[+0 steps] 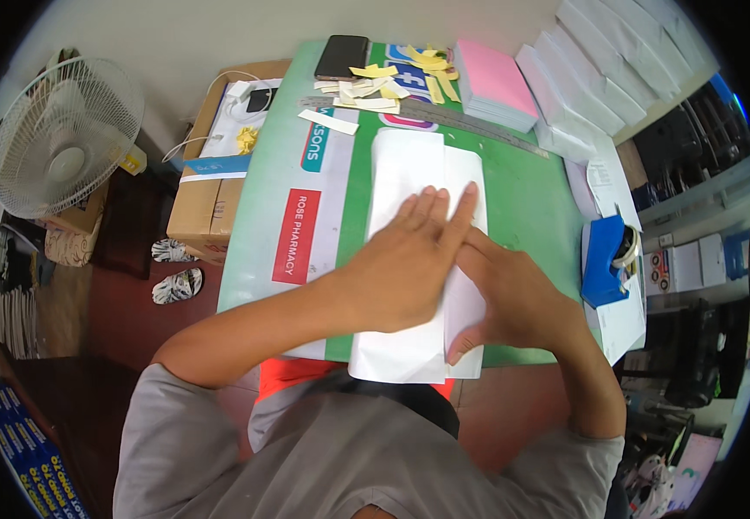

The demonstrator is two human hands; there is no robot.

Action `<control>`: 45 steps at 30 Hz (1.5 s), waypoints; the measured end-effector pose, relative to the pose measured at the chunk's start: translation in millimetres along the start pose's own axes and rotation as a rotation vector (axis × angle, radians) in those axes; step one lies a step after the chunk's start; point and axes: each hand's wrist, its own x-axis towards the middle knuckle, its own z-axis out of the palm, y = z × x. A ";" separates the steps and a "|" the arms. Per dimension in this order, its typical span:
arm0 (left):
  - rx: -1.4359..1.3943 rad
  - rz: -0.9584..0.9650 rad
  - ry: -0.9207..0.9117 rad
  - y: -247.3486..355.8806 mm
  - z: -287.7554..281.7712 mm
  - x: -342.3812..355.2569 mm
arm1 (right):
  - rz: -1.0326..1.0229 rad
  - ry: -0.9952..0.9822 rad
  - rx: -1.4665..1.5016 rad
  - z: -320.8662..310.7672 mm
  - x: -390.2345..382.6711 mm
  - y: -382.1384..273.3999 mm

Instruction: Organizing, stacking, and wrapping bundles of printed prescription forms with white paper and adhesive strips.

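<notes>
A long folded white paper [405, 169] lies on the green and white table top [513, 208], with its near end hanging past the front edge. A fold edge runs lengthwise down its middle. Flat on the left panel rests my left hand [405, 272], its fingers stretched toward the far end. My right hand [513, 294] presses on the narrower right panel, thumb spread near the table's front edge. Its fingertips meet or slip beneath the left hand's fingers; exactly which is hidden. Neither hand grips anything that shows.
Beyond the paper lies a metal ruler [478, 127], with paper strips [366, 91] and a black phone [342, 57] near it. A pink-topped paper stack [496, 82] and white paper bundles [582, 78] stand far right. A blue tape dispenser [602, 259] sits right; a fan [68, 138] stands left.
</notes>
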 end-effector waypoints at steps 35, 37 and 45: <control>0.071 0.080 -0.038 9.4 21.7 3.2 | 0.335 0.108 -0.113 1.5 301.5 54.0; 0.084 0.100 -0.078 14.3 17.4 5.2 | 0.451 0.011 0.048 -4.4 298.9 54.3; -0.207 0.034 0.050 12.3 16.2 5.3 | 0.093 0.457 0.588 -64.3 191.7 51.2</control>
